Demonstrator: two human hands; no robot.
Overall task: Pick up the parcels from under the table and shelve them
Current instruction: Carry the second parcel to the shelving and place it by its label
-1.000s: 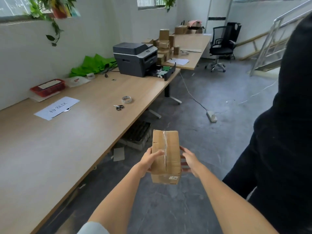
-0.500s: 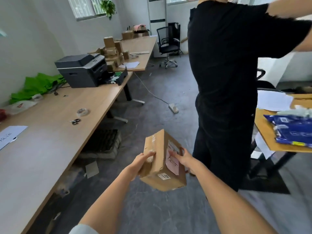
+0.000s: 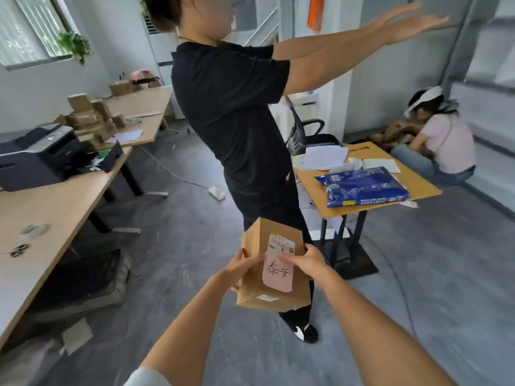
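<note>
I hold a brown cardboard parcel (image 3: 267, 291) in front of me above the grey floor. It carries a white shipping label and a pink note with handwriting on its upper face. My left hand (image 3: 239, 270) grips its left side. My right hand (image 3: 308, 261) grips its right side, thumb on the pink note. The long wooden table (image 3: 55, 207) runs along my left. A shelf frame (image 3: 485, 87) shows blurred at the far right.
A person in black (image 3: 239, 129) stands just beyond the parcel, arms stretched right. A small table (image 3: 418, 185) with a blue package (image 3: 362, 186) and papers stands right. Another person (image 3: 443, 143) crouches behind it. A printer (image 3: 36, 157), boxes (image 3: 92, 121) and an office chair (image 3: 309, 135) also stand around.
My view has swung right, away from the long table. The parcel has turned in my hands so its labelled face points up. The person in black now fills the middle of the view.
</note>
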